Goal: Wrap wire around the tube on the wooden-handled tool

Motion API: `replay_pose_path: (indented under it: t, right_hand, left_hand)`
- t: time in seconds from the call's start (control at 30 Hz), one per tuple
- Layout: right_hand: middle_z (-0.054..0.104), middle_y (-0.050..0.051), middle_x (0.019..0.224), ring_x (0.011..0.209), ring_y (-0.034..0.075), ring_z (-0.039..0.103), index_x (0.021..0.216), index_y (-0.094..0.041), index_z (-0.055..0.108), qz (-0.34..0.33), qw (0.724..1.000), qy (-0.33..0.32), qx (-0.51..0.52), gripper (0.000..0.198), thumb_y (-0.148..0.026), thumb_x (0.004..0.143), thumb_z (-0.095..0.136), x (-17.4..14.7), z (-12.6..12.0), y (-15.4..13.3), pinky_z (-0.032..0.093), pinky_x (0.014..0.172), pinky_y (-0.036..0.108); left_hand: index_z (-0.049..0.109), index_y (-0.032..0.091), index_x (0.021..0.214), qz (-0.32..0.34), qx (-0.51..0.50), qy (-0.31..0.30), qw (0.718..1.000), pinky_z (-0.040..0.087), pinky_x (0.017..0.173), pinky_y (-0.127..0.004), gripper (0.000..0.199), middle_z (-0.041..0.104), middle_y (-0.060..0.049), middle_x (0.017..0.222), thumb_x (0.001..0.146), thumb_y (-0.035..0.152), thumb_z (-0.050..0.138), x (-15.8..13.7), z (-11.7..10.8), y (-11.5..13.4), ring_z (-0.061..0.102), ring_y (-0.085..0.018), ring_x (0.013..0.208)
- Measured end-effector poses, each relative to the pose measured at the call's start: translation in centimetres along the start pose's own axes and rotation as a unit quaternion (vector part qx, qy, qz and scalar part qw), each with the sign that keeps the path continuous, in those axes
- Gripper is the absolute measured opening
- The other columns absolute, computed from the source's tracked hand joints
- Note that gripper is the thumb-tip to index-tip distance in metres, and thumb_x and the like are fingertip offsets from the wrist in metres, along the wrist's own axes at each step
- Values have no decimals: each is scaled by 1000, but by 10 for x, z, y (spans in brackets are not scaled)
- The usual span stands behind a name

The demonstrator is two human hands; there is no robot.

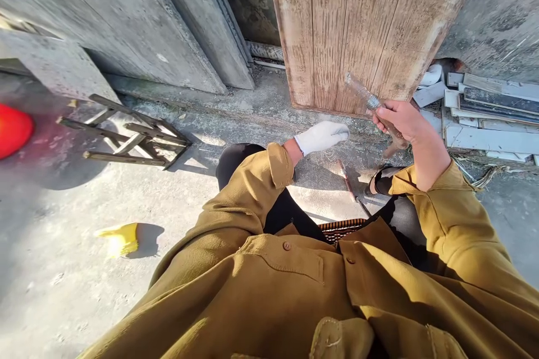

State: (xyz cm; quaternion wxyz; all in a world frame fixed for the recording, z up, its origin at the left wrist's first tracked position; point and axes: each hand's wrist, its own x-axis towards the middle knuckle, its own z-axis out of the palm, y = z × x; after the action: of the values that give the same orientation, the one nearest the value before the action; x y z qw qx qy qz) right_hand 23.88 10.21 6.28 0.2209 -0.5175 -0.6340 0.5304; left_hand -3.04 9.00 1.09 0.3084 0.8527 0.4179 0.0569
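In the head view, the person's right hand (396, 119) is bare, its fingers wrapped closely round the brown handle of a long tool with a silvery wire-bound neck and a pale, flat, see-through-looking tip (357, 88); the tool slants up and to the left in the picture, its tip in front of the lower part of a weathered reddish-brown panel of upright wooden planks (357, 28) — whether the two touch, I cannot tell.

The left hand (323, 136), in a white knitted glove, hangs just below the panel's bottom edge in the picture, its fingers drawn together and bent; whether they grip anything, I cannot tell.

Both sleeves of the mustard-brown buttoned jacket (269, 286) are turned back; on the ground between the legs lies a thin reddish stick-like tool with a dark end (347, 180); beside the panel, to the right, is a pile of white and dark flat strips (488, 112); to the left are large grey flat slabs (168, 39), a small dark wooden frame with crossing bars (130, 137), a blurred red rounded object (13, 130) and a bright yellow object (122, 239) — the last on sunlit concrete.
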Motion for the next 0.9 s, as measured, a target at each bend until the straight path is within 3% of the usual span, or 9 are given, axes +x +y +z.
replay_pose_path:
  t: [0.07, 0.2, 0.27, 0.33, 0.47, 0.57, 0.77, 0.83, 0.9]
  right_hand:
    - [65, 6, 77, 73, 20, 61, 86, -21, 59, 50, 991, 56, -109, 27, -42, 101, 67, 9, 3, 6, 49, 71, 30]
    - [70, 13, 88, 98, 31, 67, 85, -22, 58, 86, 922, 89, -367, 24, -34, 103, 69, 20, 8, 13, 48, 86, 37]
    - [70, 15, 93, 100, 32, 67, 81, -22, 58, 91, 905, 38, -415, 26, -29, 101, 73, 19, 9, 13, 46, 87, 38]
    - [70, 14, 87, 89, 28, 65, 78, -21, 58, 102, 901, -43, -418, 28, -25, 100, 75, 16, 12, 12, 43, 81, 37]
    - [65, 5, 71, 68, 19, 57, 77, -20, 65, 132, 886, -259, -362, 24, -25, 97, 76, 9, 19, 8, 39, 70, 33]
    - [63, 0, 67, 64, 17, 56, 78, -21, 66, 123, 875, -343, -320, 20, -27, 94, 77, 6, 24, 5, 40, 68, 31]
    - [58, -2, 65, 62, 13, 51, 81, -18, 68, 36, 886, -399, -231, 14, -23, 94, 70, -4, 22, -6, 38, 63, 28]
    - [62, 0, 70, 64, 13, 53, 82, -17, 68, 10, 926, -340, -167, 12, -22, 93, 70, -8, 16, -9, 40, 64, 27]
    - [66, 3, 75, 67, 14, 56, 84, -18, 66, 2, 977, -198, -82, 14, -26, 94, 72, -8, 10, -10, 45, 66, 27]
  left_hand:
    - [81, 18, 119, -7, 44, -27, 999, 49, 86, -30, 36, 81, -6, 108, 113, 35, 49, -1, 1, 4, 73, -23, 95]
    - [81, 21, 126, 0, 116, -43, 992, 47, 83, -31, 38, 83, -7, 112, 115, 37, 48, -5, -2, 11, 75, -25, 99]
    - [81, 21, 128, -4, 139, -38, 990, 47, 84, -31, 37, 83, -8, 117, 116, 36, 49, -6, -4, 13, 76, -26, 104]
    - [81, 21, 129, -11, 153, -32, 988, 47, 85, -31, 36, 83, -8, 121, 115, 34, 50, -7, -7, 14, 76, -27, 108]
    - [81, 22, 130, -14, 154, -17, 988, 48, 86, -32, 36, 83, -8, 123, 115, 34, 51, -8, -11, 11, 76, -27, 111]
    - [81, 21, 131, -13, 138, -9, 990, 49, 89, -32, 37, 84, -8, 122, 115, 34, 50, -8, -12, 8, 76, -27, 112]
    - [81, 17, 117, -1, 28, 17, 999, 51, 91, -29, 31, 82, -5, 108, 107, 29, 55, -3, -8, 1, 73, -23, 100]
    - [79, 15, 106, -5, -35, 21, 999, 51, 85, -28, 29, 78, -5, 97, 105, 29, 54, -1, -4, 0, 69, -20, 90]
    - [76, 14, 100, -12, -97, 17, 995, 50, 77, -28, 30, 73, -4, 86, 105, 32, 52, 1, 0, 1, 64, -18, 79]
